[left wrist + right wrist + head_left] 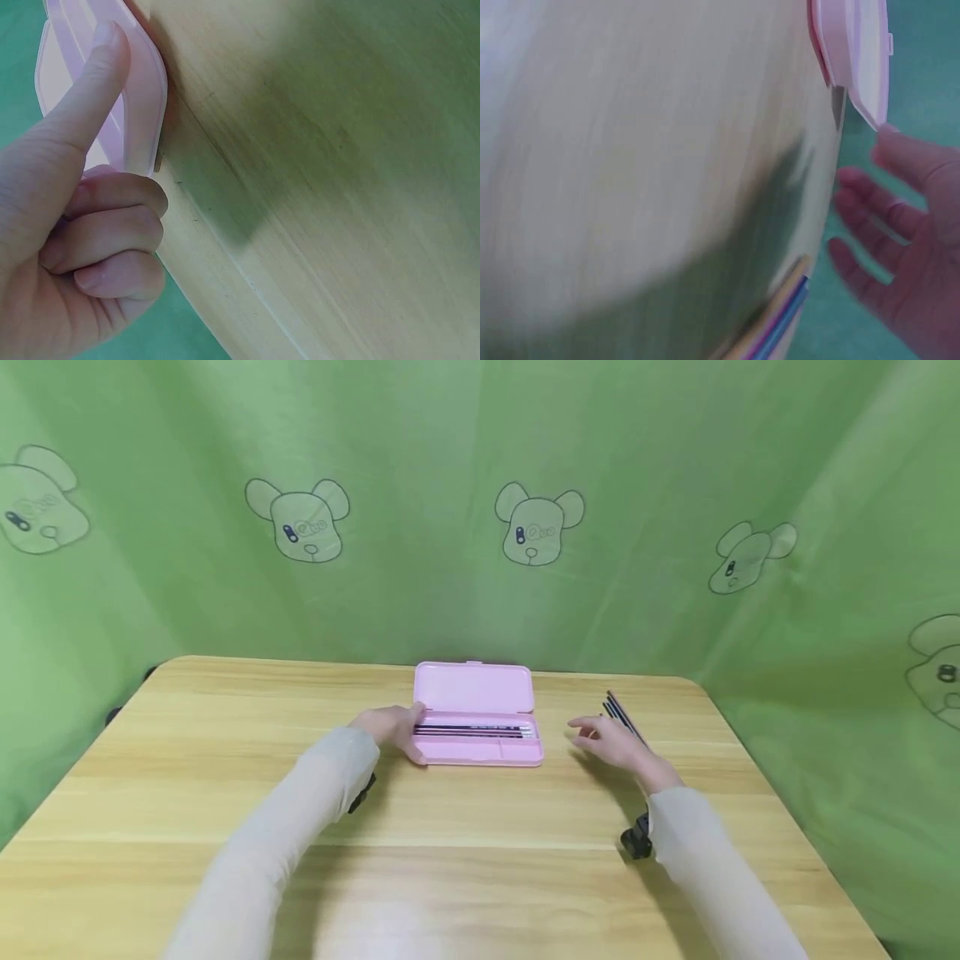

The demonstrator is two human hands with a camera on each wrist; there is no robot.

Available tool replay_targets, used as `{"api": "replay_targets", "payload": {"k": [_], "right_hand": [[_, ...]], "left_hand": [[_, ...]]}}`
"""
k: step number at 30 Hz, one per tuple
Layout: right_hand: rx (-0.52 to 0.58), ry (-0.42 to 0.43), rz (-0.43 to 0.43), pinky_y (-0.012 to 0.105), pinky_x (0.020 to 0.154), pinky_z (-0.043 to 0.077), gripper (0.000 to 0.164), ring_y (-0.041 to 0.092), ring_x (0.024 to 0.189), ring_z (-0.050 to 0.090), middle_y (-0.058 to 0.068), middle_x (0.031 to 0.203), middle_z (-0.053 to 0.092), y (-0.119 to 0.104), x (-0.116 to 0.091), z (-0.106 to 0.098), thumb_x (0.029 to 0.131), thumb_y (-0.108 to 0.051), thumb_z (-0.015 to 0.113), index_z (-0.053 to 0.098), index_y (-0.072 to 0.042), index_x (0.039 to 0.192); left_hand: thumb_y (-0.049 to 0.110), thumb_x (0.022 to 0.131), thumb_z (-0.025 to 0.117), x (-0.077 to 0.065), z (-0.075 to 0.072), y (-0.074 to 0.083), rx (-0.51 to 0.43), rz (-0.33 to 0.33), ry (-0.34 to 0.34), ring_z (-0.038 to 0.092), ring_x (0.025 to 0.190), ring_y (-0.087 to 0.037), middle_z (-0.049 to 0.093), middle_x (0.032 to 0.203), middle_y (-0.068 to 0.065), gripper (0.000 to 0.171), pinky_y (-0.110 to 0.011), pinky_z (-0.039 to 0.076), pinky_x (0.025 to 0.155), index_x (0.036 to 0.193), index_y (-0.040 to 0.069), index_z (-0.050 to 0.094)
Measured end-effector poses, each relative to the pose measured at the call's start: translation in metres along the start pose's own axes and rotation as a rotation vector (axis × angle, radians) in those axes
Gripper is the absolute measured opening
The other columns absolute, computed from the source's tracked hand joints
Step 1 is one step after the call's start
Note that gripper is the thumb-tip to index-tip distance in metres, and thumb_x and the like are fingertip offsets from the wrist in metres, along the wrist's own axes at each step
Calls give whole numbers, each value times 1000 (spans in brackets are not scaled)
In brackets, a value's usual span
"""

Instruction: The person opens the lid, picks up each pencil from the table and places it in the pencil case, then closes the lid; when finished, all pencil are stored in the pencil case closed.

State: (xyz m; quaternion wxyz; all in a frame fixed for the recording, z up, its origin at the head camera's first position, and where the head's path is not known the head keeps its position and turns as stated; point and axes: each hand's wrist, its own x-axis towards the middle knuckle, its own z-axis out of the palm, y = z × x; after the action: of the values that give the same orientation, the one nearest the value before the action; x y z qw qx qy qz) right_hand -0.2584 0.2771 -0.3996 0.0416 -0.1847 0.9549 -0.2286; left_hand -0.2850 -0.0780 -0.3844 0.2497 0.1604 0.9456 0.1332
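Observation:
A pink pencil case (474, 687) lies open at the back middle of the table, its lid tipped back. Several dark pencils (472, 728) with pale ends lie in its long compartment. My left hand (392, 727) grips the case's left end. In the left wrist view the thumb lies along the pink case wall (146, 97), the other fingers curled at its end. Right of the case my right hand (611, 742) hovers with loosely bent fingers and holds nothing. Several loose pencils (621, 714) lie beyond it, partly hidden by the hand; in the right wrist view their tips (780, 319) show below it.
The wooden table (480, 868) ends just behind the case. A green curtain (420, 593) printed with bear heads hangs round the back and sides. A black wrist device (637, 837) sits under the right forearm.

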Motion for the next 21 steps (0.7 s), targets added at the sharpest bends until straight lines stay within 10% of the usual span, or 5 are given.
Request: {"api": "replay_targets", "payload": {"k": [21], "right_hand": [[17, -97, 260, 51, 84, 47, 58, 44, 101, 52, 35, 111, 53, 16, -39, -21, 85, -16, 64, 40, 16, 126]], "left_hand": [[46, 68, 75, -3, -2, 1, 14, 2, -8, 39, 125, -35, 40, 138, -20, 95, -47, 32, 104, 140, 9, 26]]}}
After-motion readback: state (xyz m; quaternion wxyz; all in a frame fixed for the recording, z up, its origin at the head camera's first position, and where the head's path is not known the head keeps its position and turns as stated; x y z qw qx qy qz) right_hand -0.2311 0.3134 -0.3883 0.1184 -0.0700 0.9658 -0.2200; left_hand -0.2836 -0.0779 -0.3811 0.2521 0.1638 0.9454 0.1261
